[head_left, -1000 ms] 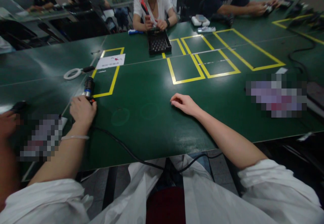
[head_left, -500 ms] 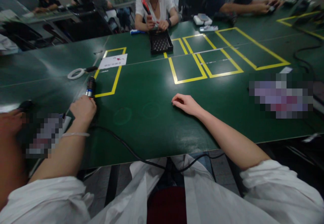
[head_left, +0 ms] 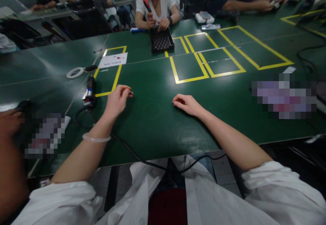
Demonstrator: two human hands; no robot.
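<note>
My left hand hovers over the green table, thumb and fingers pinched together. A tiny orange speck shows at the fingertips, too small to name. To its left a black electric screwdriver lies on the table, apart from the hand. Its black cable runs back under my left forearm to the table's front edge. My right hand rests on the table near the middle, fingers curled under. Nothing shows in it.
Yellow taped rectangles mark the table. A white ring and a white paper sheet lie at the back left. A black tray sits before a person across the table. Another person's arm is at the far left.
My left hand has let go of the screwdriver and moved right and forward into a pinch. The screwdriver stays on the table. My right hand has not moved.
</note>
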